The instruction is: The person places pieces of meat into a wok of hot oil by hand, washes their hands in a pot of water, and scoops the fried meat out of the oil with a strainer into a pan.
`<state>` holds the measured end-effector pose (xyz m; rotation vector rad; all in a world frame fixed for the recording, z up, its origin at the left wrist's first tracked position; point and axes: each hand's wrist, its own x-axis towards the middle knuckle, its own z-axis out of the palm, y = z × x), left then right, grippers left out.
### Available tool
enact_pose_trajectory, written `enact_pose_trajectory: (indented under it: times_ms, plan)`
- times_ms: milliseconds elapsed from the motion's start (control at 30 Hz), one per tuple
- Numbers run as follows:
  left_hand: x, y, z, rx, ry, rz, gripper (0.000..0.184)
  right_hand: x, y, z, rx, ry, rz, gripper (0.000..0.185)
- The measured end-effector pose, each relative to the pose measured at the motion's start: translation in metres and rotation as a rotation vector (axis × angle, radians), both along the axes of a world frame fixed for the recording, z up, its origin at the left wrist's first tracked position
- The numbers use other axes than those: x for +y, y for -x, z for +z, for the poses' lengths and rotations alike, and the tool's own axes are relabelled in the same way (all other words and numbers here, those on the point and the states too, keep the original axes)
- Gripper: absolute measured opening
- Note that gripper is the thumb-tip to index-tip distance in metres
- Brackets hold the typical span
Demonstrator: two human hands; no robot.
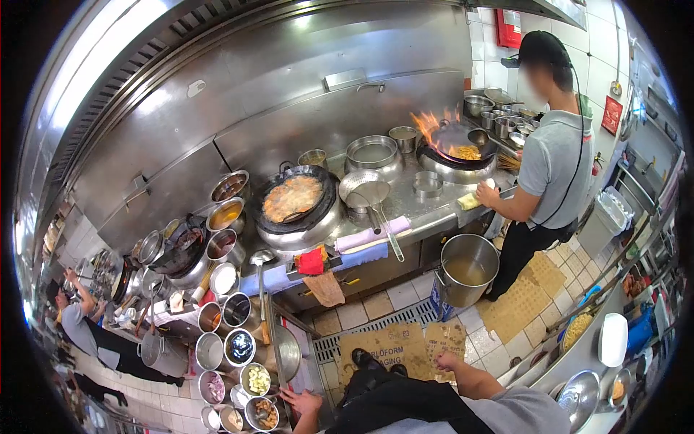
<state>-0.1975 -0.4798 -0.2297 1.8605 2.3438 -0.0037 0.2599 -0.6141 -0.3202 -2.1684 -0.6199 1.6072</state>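
Note:
My left hand (301,401) is low in the view, fingers stretched out, by the edge of the prep stand. Nearest to it is a steel pot of brown chopped food (262,414), with a pot of pale diced pieces (255,380) just beyond. Whether the fingertips touch the stand I cannot tell. My right hand (448,361) hangs in front of my body over the floor cardboard, its fingers curled in with nothing visible in them. Ahead, a wok (295,197) of bubbling oil holds frying food. A ladle (262,257) lies across the stand's near side.
At the right, a co-worker (553,145) tends a flaming wok (459,152). A large stockpot (470,264) of liquid stands on the floor. Two strainers (372,194) rest on the range. Flattened cardboard (387,354) covers floor tiles beside a drain grate (325,350). Another person (87,325) works far left.

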Motion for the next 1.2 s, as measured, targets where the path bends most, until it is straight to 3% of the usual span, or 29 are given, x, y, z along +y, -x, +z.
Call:
enact_pose_trajectory:
  times_ms: [133,333,367,433,633,733,800,833,933,1033,1200]
  plan:
    - [0.001,0.002,-0.009,0.022,-0.063,-0.019,0.04,0.0,-0.003,-0.005,0.019,0.008,-0.059,0.014]
    - [-0.001,-0.011,0.019,-0.066,0.066,0.053,0.035,-0.004,-0.001,0.004,0.018,-0.037,-0.035,0.016]
    - [-0.001,-0.009,0.016,-0.071,0.036,0.037,0.034,-0.003,-0.003,-0.007,0.019,-0.042,-0.03,0.016]
    - [-0.002,-0.01,0.019,-0.068,0.007,0.011,0.034,-0.003,-0.014,-0.05,-0.101,-0.095,0.245,0.017]
    - [0.001,-0.007,0.019,-0.048,0.021,0.012,0.034,-0.006,-0.039,-0.098,-0.011,-0.415,0.424,0.016]
    - [0.0,-0.007,0.015,-0.057,0.033,0.031,0.036,0.0,-0.06,-0.213,-0.11,-0.541,0.691,0.014]
    - [0.0,-0.005,0.013,-0.036,0.022,0.013,0.036,0.008,-0.034,-0.115,-0.058,-0.122,0.289,0.018]
    - [0.0,-0.004,0.011,-0.037,0.022,0.015,0.036,0.015,-0.015,-0.04,-0.056,0.048,0.053,0.019]
    - [0.0,-0.006,0.017,-0.027,0.038,0.01,0.036,0.011,-0.01,-0.038,-0.038,-0.057,0.079,0.019]
    - [0.0,-0.005,0.019,-0.005,0.075,0.05,0.039,0.014,-0.005,-0.039,0.045,-0.002,0.041,0.012]
    - [-0.002,-0.002,0.016,-0.07,-0.005,0.003,0.033,0.011,0.001,-0.016,0.108,0.042,-0.034,0.017]
